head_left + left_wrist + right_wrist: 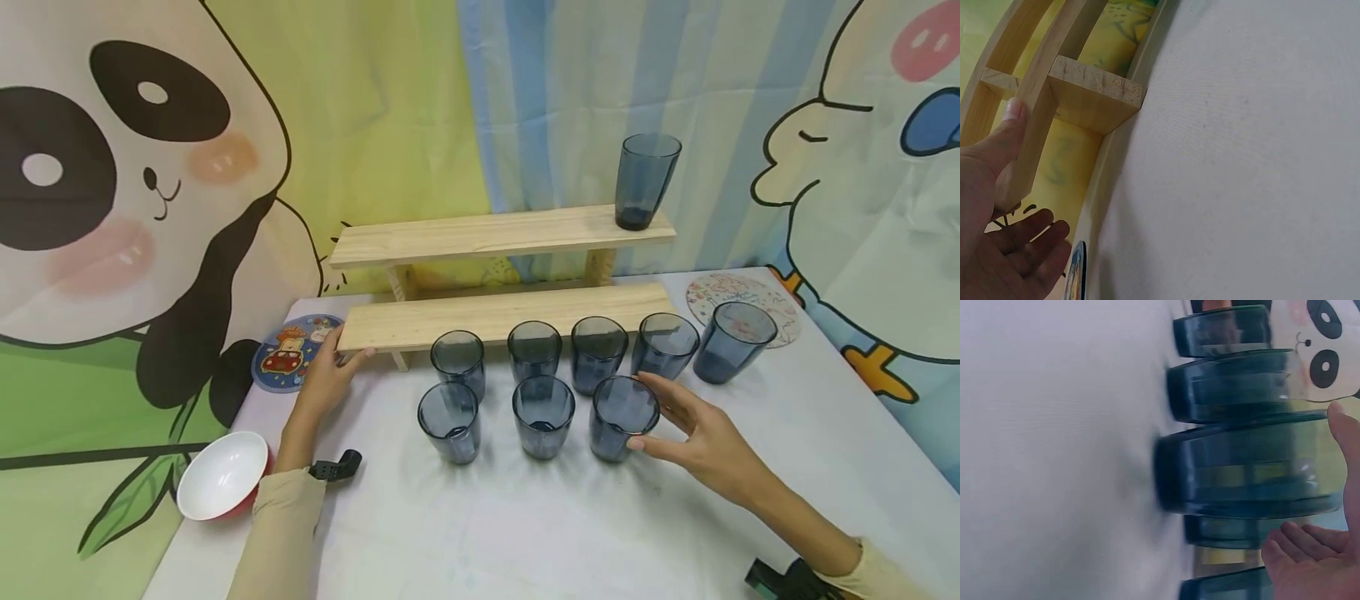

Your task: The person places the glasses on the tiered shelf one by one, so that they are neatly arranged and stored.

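The front-right glass (615, 417), blue and see-through, stands upright in front of the wooden shelf (480, 321), toward its right end. The right hand (697, 442) brackets it in a wide grip, thumb on one side and fingers on the other; how firmly they press, I cannot tell. In the right wrist view the glasses are blurred, and the lowest is cut off and partly behind the fingers.

The left hand (326, 379) pinches the left end of the shelf's lower board, thumb against the wood; its fingers are partly hidden in the head view.

Two more front glasses (543, 417) stand left of the gripped one. Between them and the shelf runs a row of five glasses (598, 354), the last past the shelf's right end; they cover part of the lower board's front edge. The white tabletop (525, 533) shows through the clear walls. A lone glass (647, 179) stands on the shelf's upper board, at its right end.

Left of the shelf lies a blue coaster (288, 362), partly covered by the left hand; nearer, a bowl (222, 475) shows its white inside, its red outside mostly hidden. Right of the shelf, a glass covers part of a round mat (738, 287).
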Demonstrator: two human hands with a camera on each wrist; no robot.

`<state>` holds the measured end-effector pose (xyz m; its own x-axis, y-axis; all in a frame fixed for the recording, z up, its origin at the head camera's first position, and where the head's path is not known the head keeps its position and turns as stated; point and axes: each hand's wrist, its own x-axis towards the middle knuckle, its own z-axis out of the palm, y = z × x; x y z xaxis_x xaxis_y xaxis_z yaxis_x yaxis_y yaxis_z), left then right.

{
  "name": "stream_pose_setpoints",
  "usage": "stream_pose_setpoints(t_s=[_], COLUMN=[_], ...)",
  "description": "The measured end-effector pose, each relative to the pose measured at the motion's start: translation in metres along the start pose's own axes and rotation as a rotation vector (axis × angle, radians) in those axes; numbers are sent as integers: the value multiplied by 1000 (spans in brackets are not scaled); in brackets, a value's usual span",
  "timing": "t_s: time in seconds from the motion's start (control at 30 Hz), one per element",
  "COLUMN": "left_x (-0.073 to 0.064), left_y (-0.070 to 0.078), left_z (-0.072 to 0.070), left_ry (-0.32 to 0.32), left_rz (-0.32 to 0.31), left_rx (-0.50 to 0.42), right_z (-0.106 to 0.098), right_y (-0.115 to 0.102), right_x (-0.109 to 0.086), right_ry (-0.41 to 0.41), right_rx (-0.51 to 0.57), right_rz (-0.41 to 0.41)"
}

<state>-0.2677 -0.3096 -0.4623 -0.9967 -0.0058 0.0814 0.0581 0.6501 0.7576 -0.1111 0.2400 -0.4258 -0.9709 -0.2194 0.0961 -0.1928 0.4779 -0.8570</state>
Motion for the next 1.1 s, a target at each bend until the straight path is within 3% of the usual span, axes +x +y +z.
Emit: stream_pose_setpoints(t_s=[0.13,0.27,0.6,1.1], left_x=[0,0,-1,-2], left_y=[0,0,-1,0], left_z=[0,-2,-1,0], left_ry=[1,-6,-17,-16], left_rz=[-1,-5,-20,-7], left_rx=[-5,0,-9,-19], right_z=[8,14,25,24], right_y=[12,19,18,12], right_x=[3,6,7,5], right_ry=[-4,-7,15,22], right_rx=[23,77,139,87], right_rz=[28,-7,-49,-9])
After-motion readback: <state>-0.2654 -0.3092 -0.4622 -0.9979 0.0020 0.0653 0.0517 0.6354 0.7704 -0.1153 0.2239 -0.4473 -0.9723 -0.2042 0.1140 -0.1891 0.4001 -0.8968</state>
